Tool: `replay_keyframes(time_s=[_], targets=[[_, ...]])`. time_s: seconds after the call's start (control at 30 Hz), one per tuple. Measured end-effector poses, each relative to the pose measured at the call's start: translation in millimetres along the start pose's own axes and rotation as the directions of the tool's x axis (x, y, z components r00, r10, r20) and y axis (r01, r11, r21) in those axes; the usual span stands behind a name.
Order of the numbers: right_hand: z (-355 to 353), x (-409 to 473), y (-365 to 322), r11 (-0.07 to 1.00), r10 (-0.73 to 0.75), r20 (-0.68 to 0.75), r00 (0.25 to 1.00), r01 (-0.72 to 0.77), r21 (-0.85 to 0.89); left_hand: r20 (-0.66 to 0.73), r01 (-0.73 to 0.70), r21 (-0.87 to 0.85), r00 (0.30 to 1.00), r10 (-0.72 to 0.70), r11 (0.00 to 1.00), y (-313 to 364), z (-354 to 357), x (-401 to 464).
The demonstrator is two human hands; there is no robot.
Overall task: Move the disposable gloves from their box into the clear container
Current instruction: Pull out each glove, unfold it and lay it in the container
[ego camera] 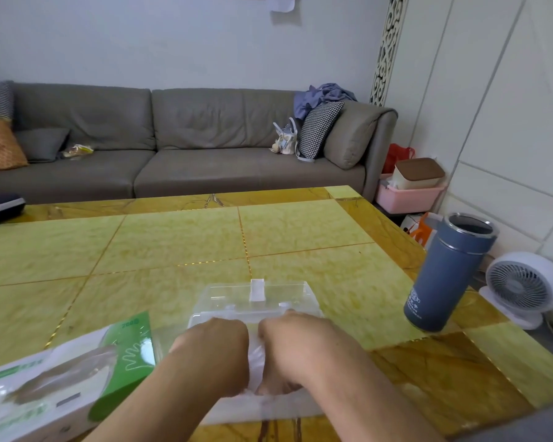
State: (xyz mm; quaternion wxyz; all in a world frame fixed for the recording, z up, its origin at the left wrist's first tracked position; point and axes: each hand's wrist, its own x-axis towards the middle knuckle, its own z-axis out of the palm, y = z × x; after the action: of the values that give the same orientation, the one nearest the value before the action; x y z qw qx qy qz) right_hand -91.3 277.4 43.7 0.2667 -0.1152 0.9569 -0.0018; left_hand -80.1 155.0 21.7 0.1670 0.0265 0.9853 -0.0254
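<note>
The clear plastic container [262, 298] stands open on the table in front of me, its lid tipped back. Both my hands are down in it, side by side. My left hand [214, 349] and my right hand [296, 349] press on a bundle of thin translucent gloves [255, 362] that shows between them; the fingertips are hidden, with the fingers bent down into the bundle. The white and green glove box [61, 378] lies at the near left, and a film of gloves shows through its top opening.
A blue-grey flask [444, 275] with no cap stands near the table's right edge. A white fan [524, 288] sits on the floor beyond that edge. A grey sofa [186, 138] runs behind the yellow tiled table [173, 244]. A dark flat object [0, 205] lies at the far left.
</note>
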Motion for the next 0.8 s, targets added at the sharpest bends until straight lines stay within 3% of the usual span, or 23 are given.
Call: replay_keyframes(time_s=[0.33,0.47,0.6,0.7,0.8], targets=[[12,4,11,0.988,0.032,-0.011,0.999,-0.03,0.15,0.121,-0.061,-0.102,0.99,0.074,0.993,-6,-3,-5],[15,-8,7,0.999,0.024,-0.17,0.985,-0.015,0.051,-0.05,-0.12,-0.155,0.992,0.113,0.981,-14,-5,-28],[5,-32,-3,0.998,-0.059,-0.393,0.918,0.044,-0.046,-0.32,-0.253,-0.295,0.935,0.154,0.921,-37,-14,-56],[3,-35,-17,0.996,-0.082,-0.544,0.835,0.086,-0.018,-0.44,-0.216,-0.406,0.898,0.018,0.888,-71,-15,-63],[11,-28,-34,0.958,-0.181,-0.642,0.745,0.281,0.056,-0.394,0.074,-0.418,0.883,-0.254,0.906,-119,-2,-63]])
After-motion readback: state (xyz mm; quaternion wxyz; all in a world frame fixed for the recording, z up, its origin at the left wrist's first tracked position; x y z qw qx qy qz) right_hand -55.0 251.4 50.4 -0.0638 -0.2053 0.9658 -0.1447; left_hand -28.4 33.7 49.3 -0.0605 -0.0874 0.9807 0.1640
